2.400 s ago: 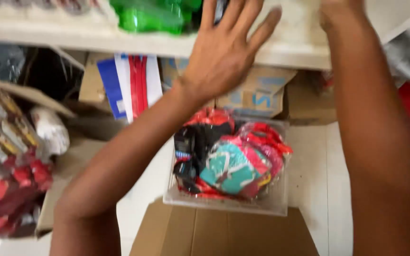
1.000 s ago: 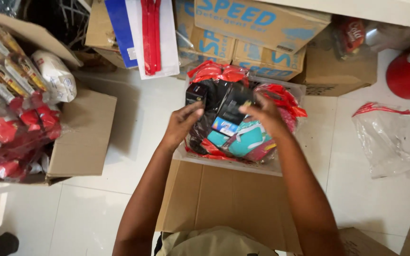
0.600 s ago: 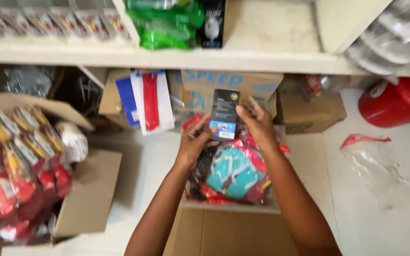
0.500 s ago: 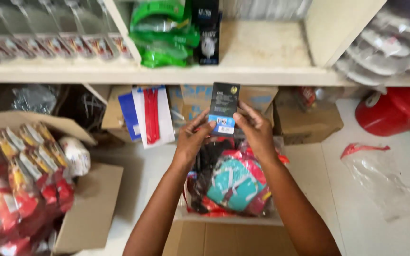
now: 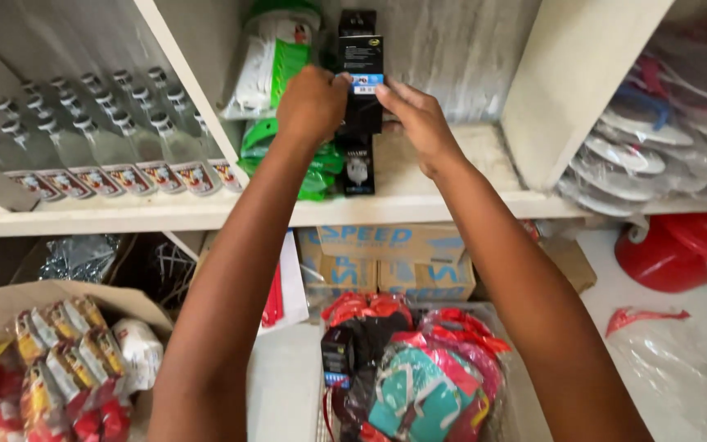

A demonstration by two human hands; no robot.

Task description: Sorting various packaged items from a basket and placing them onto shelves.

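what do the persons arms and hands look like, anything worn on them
Both arms are bare along all that shows, with no sleeves in view. The left hand and right hand wear no gloves, and no watch, bracelet or ring can be seen on either wrist or on the fingers that show. No markings show.

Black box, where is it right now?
Head view, top centre: the black box is held by both the left hand and the right hand at the shelf, right of the green packs, above another black box.
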